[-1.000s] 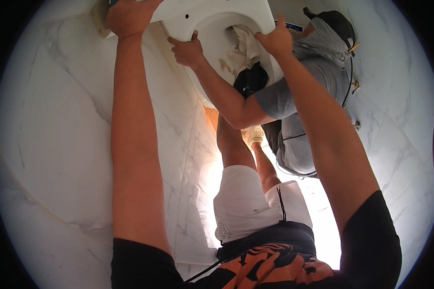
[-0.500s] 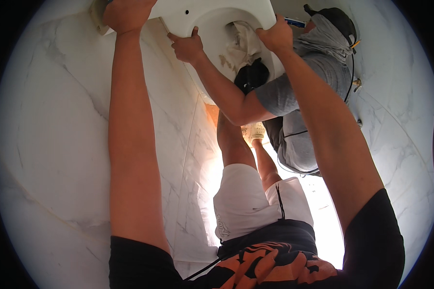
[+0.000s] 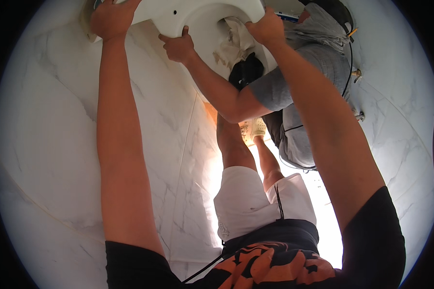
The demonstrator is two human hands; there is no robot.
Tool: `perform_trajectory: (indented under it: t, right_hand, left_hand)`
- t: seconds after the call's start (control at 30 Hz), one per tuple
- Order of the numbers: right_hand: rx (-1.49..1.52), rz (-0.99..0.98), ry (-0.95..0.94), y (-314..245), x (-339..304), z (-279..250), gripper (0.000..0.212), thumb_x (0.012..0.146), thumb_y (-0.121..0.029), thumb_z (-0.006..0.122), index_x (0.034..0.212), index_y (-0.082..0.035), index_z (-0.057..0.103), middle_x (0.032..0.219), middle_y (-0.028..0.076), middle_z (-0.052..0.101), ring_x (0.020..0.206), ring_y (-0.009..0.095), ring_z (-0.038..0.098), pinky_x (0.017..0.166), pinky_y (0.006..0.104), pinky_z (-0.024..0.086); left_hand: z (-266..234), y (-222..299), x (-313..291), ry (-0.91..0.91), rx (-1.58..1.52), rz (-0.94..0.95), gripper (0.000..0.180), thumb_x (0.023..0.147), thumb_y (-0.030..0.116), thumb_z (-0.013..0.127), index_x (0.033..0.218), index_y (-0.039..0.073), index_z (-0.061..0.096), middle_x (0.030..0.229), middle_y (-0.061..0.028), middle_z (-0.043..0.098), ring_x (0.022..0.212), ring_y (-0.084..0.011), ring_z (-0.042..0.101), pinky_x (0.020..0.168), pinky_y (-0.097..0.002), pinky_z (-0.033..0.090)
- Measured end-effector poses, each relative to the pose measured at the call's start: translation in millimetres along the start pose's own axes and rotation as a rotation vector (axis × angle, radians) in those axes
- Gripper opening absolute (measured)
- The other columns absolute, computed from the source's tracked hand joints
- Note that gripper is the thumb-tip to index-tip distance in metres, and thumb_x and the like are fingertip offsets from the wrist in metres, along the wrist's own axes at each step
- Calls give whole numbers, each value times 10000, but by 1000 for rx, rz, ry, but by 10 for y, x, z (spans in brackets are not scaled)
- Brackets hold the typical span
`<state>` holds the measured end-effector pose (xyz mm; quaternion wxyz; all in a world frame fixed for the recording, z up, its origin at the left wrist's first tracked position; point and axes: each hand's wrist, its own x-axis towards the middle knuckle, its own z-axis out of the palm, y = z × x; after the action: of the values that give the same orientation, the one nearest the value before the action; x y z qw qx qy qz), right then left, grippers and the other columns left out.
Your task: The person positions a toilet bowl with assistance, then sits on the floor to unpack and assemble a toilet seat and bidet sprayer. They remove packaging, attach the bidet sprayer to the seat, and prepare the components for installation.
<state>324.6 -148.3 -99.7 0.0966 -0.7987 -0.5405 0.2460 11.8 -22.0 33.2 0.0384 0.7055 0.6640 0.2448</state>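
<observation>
A white ceramic fixture (image 3: pixel 156 10), with a small round hole and a curved cut-out edge, spans the top of the view; it looks like a washbasin, partly cut off by the frame. My left hand (image 3: pixel 112 20) is closed at its left end, fingers partly out of view. Its right end is gripped by my right hand (image 3: pixel 266 28), arm stretched out. Between my hands, a co-worker's hand (image 3: pixel 177 45) holds the curved part with thumb up. Beneath lies a pale bowl-like surface with a crumpled off-white cloth (image 3: pixel 238 41) and a black item (image 3: pixel 247 71), kind unclear.
The co-worker in a grey shirt (image 3: pixel 323 62) crouches close at the right, face covered by cloth. Marbled wall tiles (image 3: pixel 58 144) rise on the left. Brass fittings (image 3: pixel 356 74) stick out of the right wall. Bright floor (image 3: pixel 323 207) shows past my legs.
My hands and the white fixture sit slightly further left and higher in view. The co-worker's hand and upper body have shifted the same way. All grips look unchanged.
</observation>
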Motion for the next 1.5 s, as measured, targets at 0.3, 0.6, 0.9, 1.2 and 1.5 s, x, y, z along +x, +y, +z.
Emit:
perform_trajectory:
  t: [0.3, 0.6, 0.9, 1.2, 1.5]
  right_hand:
    - [-19, 43, -12, 31, 3, 35, 888, 732, -374, 815, 1442, 47, 487, 1177, 271, 712, 1108, 386, 707, 984, 432, 563]
    - [4, 36, 12, 48, 18, 53, 865, 740, -377, 816, 1442, 18, 502, 1171, 269, 715, 1105, 387, 707, 973, 444, 567]
    - [-30, 46, 8, 29, 22, 35, 853, 740, -366, 803, 1425, 43, 501, 1165, 275, 714, 1108, 399, 701, 978, 439, 564]
    - [9, 110, -68, -78, -9, -112, 789, 742, -346, 783, 1378, 47, 531, 1152, 284, 712, 1100, 405, 699, 971, 442, 562]
    - [7, 108, -21, -29, 8, -24, 670, 769, -347, 821, 1296, -9, 583, 1137, 254, 724, 1093, 406, 705, 959, 465, 568]
  left_hand:
    - [-6, 57, -9, -20, -55, -92, 621, 674, 593, 905, 944, 41, 818, 822, -155, 776, 711, -282, 752, 690, -411, 580]
    - [21, 43, 3, -13, -51, -63, 628, 680, 589, 904, 957, 32, 815, 831, -156, 778, 724, -282, 758, 690, -399, 582]
    - [17, 74, 0, -24, -126, -79, 592, 682, 540, 924, 948, 23, 815, 815, -140, 781, 705, -244, 758, 683, -380, 586]
    - [5, 96, 18, -10, -101, -58, 592, 666, 558, 925, 907, 30, 812, 801, -135, 777, 690, -265, 753, 662, -394, 579]
    - [39, 37, 30, 40, 9, -4, 690, 634, 638, 900, 847, -9, 795, 739, -179, 746, 648, -323, 736, 624, -418, 569]
